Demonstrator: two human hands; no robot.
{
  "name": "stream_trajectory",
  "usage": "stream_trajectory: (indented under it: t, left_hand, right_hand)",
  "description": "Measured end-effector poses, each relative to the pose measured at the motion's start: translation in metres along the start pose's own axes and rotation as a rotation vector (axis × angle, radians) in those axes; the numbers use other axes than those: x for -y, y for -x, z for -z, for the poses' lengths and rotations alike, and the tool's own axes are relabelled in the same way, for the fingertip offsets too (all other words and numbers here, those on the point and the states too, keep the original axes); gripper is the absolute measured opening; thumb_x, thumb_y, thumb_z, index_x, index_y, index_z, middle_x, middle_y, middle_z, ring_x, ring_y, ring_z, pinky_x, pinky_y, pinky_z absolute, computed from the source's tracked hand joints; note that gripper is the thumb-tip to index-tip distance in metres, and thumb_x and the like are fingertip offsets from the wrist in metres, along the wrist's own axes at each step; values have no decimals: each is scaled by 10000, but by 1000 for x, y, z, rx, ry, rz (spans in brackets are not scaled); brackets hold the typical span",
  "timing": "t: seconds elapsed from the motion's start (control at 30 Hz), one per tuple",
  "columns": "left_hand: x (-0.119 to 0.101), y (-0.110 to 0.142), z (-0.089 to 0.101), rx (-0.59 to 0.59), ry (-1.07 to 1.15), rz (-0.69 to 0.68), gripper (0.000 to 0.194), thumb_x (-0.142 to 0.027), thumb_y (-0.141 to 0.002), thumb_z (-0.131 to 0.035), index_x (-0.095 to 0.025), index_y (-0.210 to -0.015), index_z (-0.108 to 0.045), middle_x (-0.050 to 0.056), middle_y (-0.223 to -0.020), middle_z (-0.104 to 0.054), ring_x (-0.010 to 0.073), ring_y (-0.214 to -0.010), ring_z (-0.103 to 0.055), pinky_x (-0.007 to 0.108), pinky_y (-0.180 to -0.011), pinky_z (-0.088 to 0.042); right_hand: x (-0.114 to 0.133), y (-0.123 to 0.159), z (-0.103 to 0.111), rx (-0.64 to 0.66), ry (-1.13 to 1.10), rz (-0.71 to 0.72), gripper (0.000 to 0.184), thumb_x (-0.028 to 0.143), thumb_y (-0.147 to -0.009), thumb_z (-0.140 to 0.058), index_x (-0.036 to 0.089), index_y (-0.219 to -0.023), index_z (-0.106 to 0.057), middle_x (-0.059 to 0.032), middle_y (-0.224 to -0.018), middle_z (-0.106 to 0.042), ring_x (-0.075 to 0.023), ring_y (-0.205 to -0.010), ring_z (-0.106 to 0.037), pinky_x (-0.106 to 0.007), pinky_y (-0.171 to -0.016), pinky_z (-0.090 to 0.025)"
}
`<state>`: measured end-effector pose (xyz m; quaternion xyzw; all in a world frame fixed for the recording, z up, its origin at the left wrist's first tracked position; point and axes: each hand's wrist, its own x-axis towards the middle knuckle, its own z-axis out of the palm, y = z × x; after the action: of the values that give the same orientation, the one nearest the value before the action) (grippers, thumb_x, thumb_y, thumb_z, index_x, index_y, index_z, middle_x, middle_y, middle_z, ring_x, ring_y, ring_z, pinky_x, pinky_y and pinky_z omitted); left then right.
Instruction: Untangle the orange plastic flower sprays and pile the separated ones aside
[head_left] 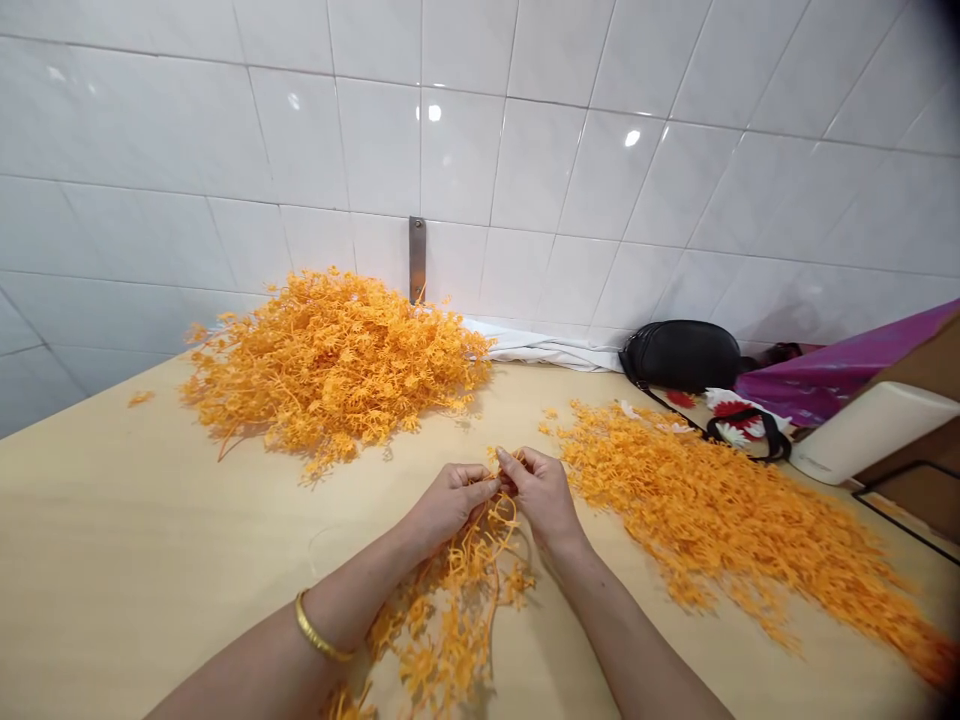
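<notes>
Both hands meet over the middle of the table, pinching the orange artificial flower sprig [450, 620] near its upper end. My left hand [454, 505] has its thumb and fingers closed on the sprig. Against it, my right hand [541, 492] is closed too, its thumb pressed to the fingers around the same stems. Thin orange stems loop below the fingers, and small blossoms hang down between my forearms toward the near edge. The exact grip point is partly hidden by the fingers.
A tall heap of orange artificial flowers [345, 365] stands at the back left. Another flatter pile of orange blossoms [720, 510] spreads along the right. Behind it lie a black bag [681, 355], red and white flowers [739, 415] and a cream bottle [874, 432]. The tiled wall [465, 150] bounds the table.
</notes>
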<state>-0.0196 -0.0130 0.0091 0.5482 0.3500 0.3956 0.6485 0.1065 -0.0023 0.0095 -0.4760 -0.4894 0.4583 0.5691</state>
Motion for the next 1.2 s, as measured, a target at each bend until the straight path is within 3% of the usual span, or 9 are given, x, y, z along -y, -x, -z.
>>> stream_trajectory:
  t: [0.13,0.2,0.37,0.6,0.67,0.8,0.87,1.07,1.2]
  left_hand:
    - [-1,2,0,31,-33,0,307,-362,-656,-568,-151,-499,-411,-83,-349,-293,27,-338,-198,207,-386,-118]
    - [1,2,0,46,-52,13,271,-352,-661,-559,-147,-523,-449,-83,-332,-303,32,-327,-209,206,-383,-131]
    - [3,-1,4,33,-59,24,237,-352,-678,-535,-135,-586,-508,-77,-323,-337,38,-314,-239,203,-379,-152]
    - [0,-1,1,22,-109,35,273,-369,-661,-544,-146,-524,-466,-73,-326,-336,35,-314,-235,205,-373,-138]
    - [0,1,-1,38,-111,20,291,-361,-660,-547,-149,-495,-435,-73,-340,-328,31,-327,-229,205,-378,-139]
    - [1,4,-3,89,-134,57,293,-375,-641,-573,-144,-507,-454,-78,-349,-305,31,-340,-210,203,-382,-135]
    - [1,4,-3,69,-145,61,307,-416,-650,-562,-144,-540,-472,-80,-337,-304,32,-326,-199,200,-376,-130]
    - [-2,-1,6,-78,142,104,495,-603,-706,-369,-134,-721,-527,-13,-462,-466,99,-452,-468,194,-449,-315]
    - [-1,-4,11,-60,314,141,594,-668,-698,-274,-135,-773,-526,9,-517,-504,125,-532,-524,218,-523,-376]
  right_hand:
    - [7,-16,22,-396,-316,-185,336,374,-595,-642,180,-481,-393,83,-360,-398,-56,-342,-386,-206,-414,-384]
    - [10,-20,32,-463,-387,-206,269,334,-612,-626,180,-544,-416,82,-389,-442,-68,-371,-451,-234,-489,-441]
    - [13,-10,24,-48,-262,-213,285,284,-591,-639,188,-829,-514,66,-492,-520,-91,-430,-506,-239,-503,-429]
    - [13,6,0,323,-62,-114,249,357,-627,-631,161,-768,-569,62,-549,-463,-58,-485,-422,-194,-492,-362]
    - [11,0,1,230,45,-10,216,345,-621,-627,146,-635,-543,59,-521,-438,-60,-473,-399,-187,-460,-327]
    - [11,-22,34,-482,95,46,265,420,-680,-500,163,-615,-497,46,-488,-428,-87,-427,-392,-227,-446,-350]
    - [12,-30,56,-674,215,120,278,440,-692,-472,167,-672,-516,14,-546,-480,-116,-474,-435,-261,-488,-380]
    - [14,-22,66,-617,911,370,306,348,-676,-496,126,-864,-592,-170,-991,-502,-270,-907,-454,-410,-768,-352]
    - [17,-10,42,-445,894,431,306,380,-727,-447,141,-835,-605,-146,-938,-551,-263,-912,-457,-405,-768,-351]
